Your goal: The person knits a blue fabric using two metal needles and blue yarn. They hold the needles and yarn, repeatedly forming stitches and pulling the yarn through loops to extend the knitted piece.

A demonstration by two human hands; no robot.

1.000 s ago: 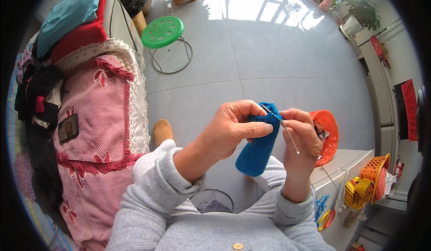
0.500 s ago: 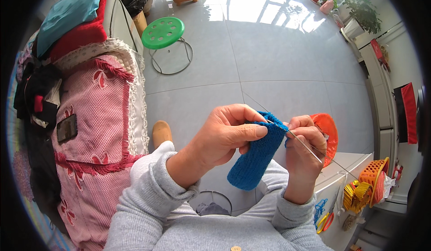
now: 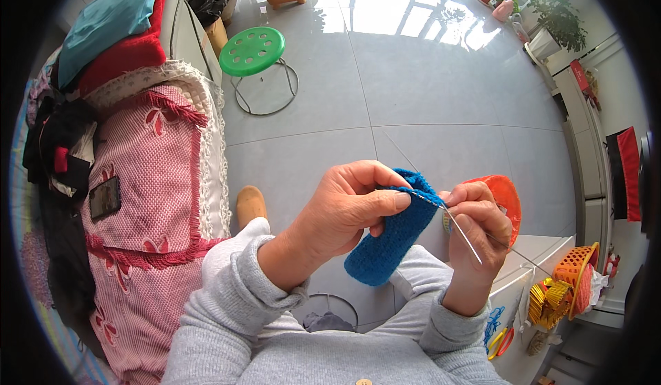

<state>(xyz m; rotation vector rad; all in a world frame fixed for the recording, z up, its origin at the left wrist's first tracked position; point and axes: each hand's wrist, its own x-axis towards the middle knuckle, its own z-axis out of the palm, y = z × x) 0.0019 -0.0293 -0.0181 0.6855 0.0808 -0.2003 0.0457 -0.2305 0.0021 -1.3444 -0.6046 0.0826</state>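
Note:
A blue knitted tube (image 3: 387, 245) hangs over my lap, its rim of stitches facing up. My left hand (image 3: 351, 202) is closed on that rim, thumb in front and index finger behind. Thin metal knitting needles (image 3: 467, 235) pass through the stitches; one tip points up past the far side, another down and right. My right hand (image 3: 478, 223) pinches at the right end of the rim, with a long needle running out beneath it toward the basket. Whether yarn runs through the right fingers is hidden.
A white cabinet at my right carries scissors (image 3: 500, 342), blue yarn scraps (image 3: 493, 321) and an orange basket (image 3: 574, 268). Beyond my right hand is an orange round object (image 3: 506, 202). A green stool (image 3: 252, 51) stands ahead left, beside a sofa with a pink cover (image 3: 148, 178) and phone (image 3: 105, 198).
My right hand has moved slightly right and down, and its needle has tilted more steeply. The knitted tube has swung a little left; my left hand keeps its hold.

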